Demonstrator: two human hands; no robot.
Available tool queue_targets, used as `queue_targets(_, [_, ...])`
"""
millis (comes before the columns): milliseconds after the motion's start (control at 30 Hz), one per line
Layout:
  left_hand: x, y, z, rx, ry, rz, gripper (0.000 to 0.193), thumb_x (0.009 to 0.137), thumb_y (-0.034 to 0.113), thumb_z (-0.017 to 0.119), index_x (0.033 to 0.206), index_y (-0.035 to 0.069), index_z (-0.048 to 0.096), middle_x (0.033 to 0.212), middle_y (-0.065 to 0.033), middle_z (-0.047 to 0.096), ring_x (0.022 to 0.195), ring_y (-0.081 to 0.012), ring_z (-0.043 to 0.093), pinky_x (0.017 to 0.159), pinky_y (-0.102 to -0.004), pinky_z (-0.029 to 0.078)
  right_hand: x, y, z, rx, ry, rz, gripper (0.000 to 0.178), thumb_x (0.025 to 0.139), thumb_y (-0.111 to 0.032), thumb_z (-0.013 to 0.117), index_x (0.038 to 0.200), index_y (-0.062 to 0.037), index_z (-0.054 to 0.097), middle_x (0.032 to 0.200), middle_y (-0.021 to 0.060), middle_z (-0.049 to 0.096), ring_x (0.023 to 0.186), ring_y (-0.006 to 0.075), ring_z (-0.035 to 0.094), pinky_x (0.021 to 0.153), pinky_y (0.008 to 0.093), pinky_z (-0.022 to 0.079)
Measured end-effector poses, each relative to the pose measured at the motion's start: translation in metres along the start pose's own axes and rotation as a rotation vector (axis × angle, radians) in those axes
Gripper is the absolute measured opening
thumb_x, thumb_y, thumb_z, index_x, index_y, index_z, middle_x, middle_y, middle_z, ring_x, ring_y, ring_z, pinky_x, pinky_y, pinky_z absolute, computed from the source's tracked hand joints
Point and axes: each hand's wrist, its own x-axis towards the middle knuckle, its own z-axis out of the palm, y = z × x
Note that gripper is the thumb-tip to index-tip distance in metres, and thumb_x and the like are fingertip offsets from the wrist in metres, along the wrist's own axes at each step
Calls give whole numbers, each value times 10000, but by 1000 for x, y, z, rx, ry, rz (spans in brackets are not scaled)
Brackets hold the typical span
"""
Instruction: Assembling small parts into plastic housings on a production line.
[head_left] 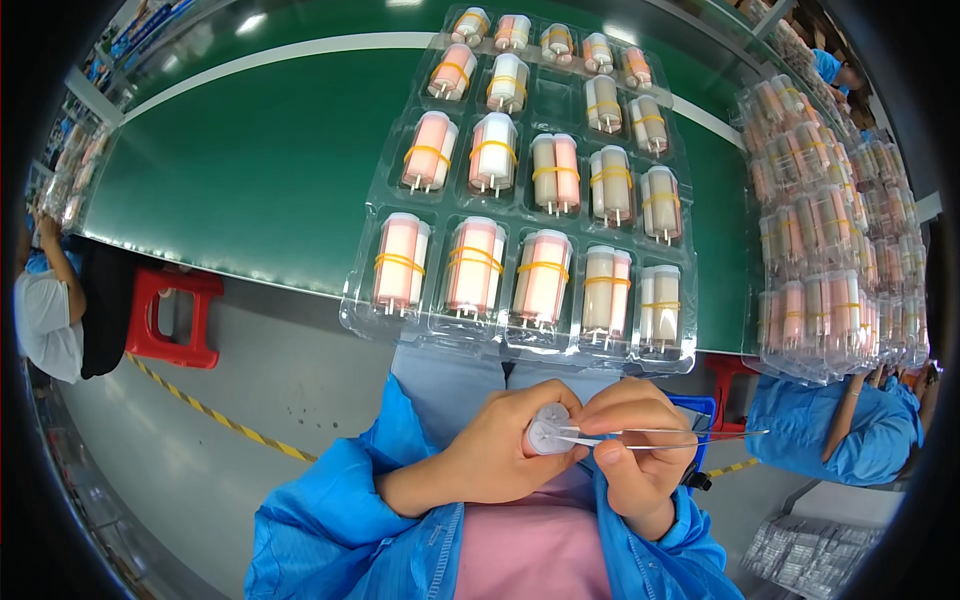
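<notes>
My left hand (490, 450) is closed around a small translucent white cylindrical piece (548, 428), its round end facing up between thumb and fingers. Thin metal tweezers (690, 437) are pinched in my right hand (640, 445). Their tips reach the round end of the piece, and their joined end points right. Whether the tips grip anything is too small to tell. Just beyond my hands, a clear plastic tray (352, 300) overhangs the near edge of the table. In its compartments stand several bundles of pink, white and grey tubes (476, 268) with yellow rubber bands.
The tray rests on a green tabletop (250, 150). Stacked trays of similar bundles (815, 230) stand at the right. A red stool (175, 315) is on the floor at left. People in blue (835, 425) and in white (50, 325) sit on either side.
</notes>
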Motion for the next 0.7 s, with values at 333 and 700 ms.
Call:
queue_targets(333, [-1, -3, -1, 100, 66, 61, 256, 683, 113, 758, 821, 37, 556, 704, -97, 622, 622, -200, 626, 547, -288, 461, 3, -2, 2, -34, -81, -19, 143, 731, -63, 720, 850, -6, 666, 822, 118, 666, 684, 237, 617, 594, 307, 474])
queue_targets(700, [-1, -5, 0, 236, 130, 116, 300, 659, 175, 788, 807, 32, 569, 704, -94, 624, 621, -216, 634, 548, -285, 467, 5, 0, 2, -50, -107, -28, 145, 724, -68, 733, 840, -12, 668, 799, 111, 663, 685, 237, 617, 604, 305, 482])
